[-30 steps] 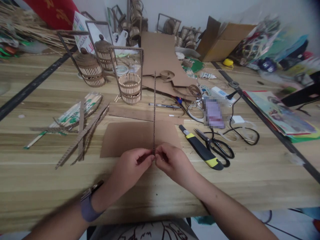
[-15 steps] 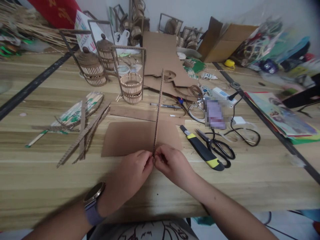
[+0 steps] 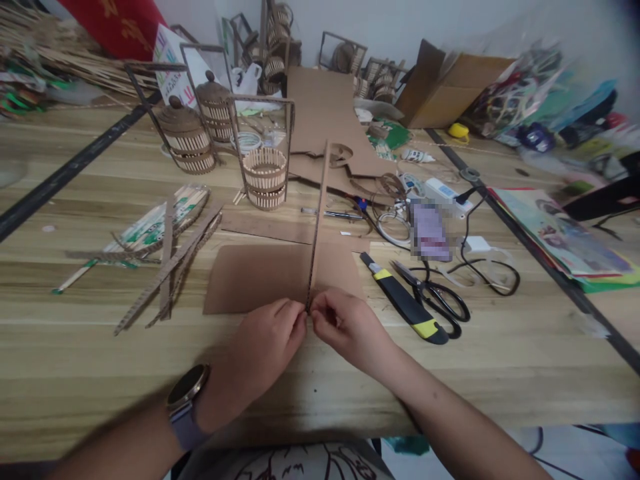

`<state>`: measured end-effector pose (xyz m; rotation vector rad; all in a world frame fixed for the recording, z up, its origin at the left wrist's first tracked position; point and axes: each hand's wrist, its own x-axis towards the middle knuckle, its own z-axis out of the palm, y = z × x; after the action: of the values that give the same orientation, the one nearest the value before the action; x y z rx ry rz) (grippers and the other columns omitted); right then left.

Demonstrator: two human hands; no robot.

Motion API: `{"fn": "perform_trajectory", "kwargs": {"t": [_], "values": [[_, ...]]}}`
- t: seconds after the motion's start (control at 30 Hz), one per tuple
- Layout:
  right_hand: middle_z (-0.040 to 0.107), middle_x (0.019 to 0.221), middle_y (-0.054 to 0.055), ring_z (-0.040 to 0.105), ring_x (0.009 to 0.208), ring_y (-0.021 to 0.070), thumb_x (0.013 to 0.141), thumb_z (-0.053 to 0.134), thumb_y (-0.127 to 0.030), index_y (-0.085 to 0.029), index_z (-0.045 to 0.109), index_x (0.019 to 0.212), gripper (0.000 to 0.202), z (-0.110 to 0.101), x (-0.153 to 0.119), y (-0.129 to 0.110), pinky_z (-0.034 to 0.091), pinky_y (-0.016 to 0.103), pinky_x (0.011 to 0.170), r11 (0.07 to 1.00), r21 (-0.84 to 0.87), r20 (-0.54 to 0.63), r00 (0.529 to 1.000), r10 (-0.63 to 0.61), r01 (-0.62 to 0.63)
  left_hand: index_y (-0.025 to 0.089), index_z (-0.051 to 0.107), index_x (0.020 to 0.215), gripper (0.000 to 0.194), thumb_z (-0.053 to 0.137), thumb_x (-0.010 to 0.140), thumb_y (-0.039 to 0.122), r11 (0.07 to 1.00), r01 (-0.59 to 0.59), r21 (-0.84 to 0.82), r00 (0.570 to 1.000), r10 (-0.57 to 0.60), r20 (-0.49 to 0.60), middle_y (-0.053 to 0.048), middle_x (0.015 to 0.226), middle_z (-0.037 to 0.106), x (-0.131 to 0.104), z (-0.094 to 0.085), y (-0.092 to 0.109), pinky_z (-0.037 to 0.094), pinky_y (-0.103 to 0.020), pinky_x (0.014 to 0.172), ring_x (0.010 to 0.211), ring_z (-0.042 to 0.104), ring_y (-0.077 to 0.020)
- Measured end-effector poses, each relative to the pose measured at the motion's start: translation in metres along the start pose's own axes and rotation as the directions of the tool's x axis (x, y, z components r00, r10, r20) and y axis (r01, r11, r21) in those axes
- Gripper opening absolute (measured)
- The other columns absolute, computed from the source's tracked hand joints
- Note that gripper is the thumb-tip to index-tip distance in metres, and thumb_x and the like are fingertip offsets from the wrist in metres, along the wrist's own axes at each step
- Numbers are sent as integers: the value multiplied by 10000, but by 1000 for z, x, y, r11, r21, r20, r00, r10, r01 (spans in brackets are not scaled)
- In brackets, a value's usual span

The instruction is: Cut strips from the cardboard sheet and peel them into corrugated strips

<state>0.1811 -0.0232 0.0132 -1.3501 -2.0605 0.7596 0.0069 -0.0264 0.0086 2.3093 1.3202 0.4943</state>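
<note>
A long thin cardboard strip (image 3: 319, 217) points away from me, its near end pinched between the fingertips of both hands. My left hand (image 3: 273, 337), with a watch on the wrist, is closed on the strip from the left. From the right, my right hand (image 3: 347, 327) grips the same end, thumb and forefinger together. Beneath the strip lies a flat cardboard piece (image 3: 255, 277), with a narrower cardboard piece (image 3: 265, 229) behind it. A black and yellow utility knife (image 3: 405, 300) and black-handled scissors (image 3: 440, 297) rest to the right of my hands.
Loose cardboard strips (image 3: 173, 273) lie at left beside a packet of sticks (image 3: 167, 220). A small stick bucket (image 3: 265, 177) with a tall handle stands behind, near lidded ones (image 3: 185, 137). Right are a phone (image 3: 430, 230), cables and a paper stack (image 3: 560, 230). A cardboard box (image 3: 455, 87) stands at the back.
The strip has turned slightly about its length, so more of its flat face shows. Both hands keep nearly the same place and grip.
</note>
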Motion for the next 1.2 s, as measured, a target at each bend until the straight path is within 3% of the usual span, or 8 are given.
{"fn": "perform_trajectory", "kwargs": {"t": [0.13, 0.3, 0.5, 0.77, 1.03, 1.2], "values": [[670, 828, 57, 611, 766, 175, 904, 535, -185, -189, 621, 907, 86, 0, -4, 1, 464, 291, 676, 938, -228, -151, 942, -298, 260, 189, 579, 762, 229, 415, 921, 216, 955, 114, -273, 992, -125, -23, -12, 703, 628, 4, -6, -2, 395, -262, 602, 645, 586, -162], [714, 931, 76, 635, 840, 197, 910, 596, -206, -206, 662, 983, 98, 1, -7, 1, 483, 348, 765, 874, -363, -219, 883, -416, 322, 202, 556, 721, 254, 415, 919, 275, 910, 166, -380, 984, -176, 7, 11, 652, 586, 4, -8, -1, 374, -251, 576, 605, 542, -151], [743, 918, 60, 661, 834, 180, 907, 591, -147, -208, 657, 966, 107, 2, -8, -2, 485, 360, 804, 866, -363, -264, 853, -450, 345, 209, 509, 711, 267, 395, 940, 286, 934, 116, -338, 991, -130, -18, 5, 667, 569, 3, -6, -1, 369, -258, 571, 620, 529, -160], [727, 872, 41, 665, 822, 168, 867, 608, -128, -217, 596, 881, 91, 4, -9, -4, 468, 373, 850, 897, -307, -310, 858, -409, 317, 212, 484, 748, 252, 375, 974, 235, 955, 17, -296, 1000, -23, -17, -12, 750, 601, 3, -6, 0, 381, -262, 599, 687, 557, -165], [654, 834, 28, 602, 821, 181, 810, 595, -116, -220, 567, 788, 110, 5, -9, -7, 441, 341, 760, 955, -233, -336, 907, -255, 182, 192, 530, 807, 237, 368, 978, 172, 993, -70, -91, 997, 67, -41, -19, 757, 608, 2, -4, 3, 399, -278, 628, 698, 584, -170], [623, 876, 42, 582, 860, 198, 786, 568, -108, -218, 565, 808, 112, 5, -10, -6, 437, 353, 757, 944, -253, -305, 909, -284, 211, 178, 540, 788, 276, 347, 985, 168, 982, -177, 72, 979, 183, -88, -21, 728, 584, -1, -2, 0, 398, -300, 601, 663, 574, -181]]}}
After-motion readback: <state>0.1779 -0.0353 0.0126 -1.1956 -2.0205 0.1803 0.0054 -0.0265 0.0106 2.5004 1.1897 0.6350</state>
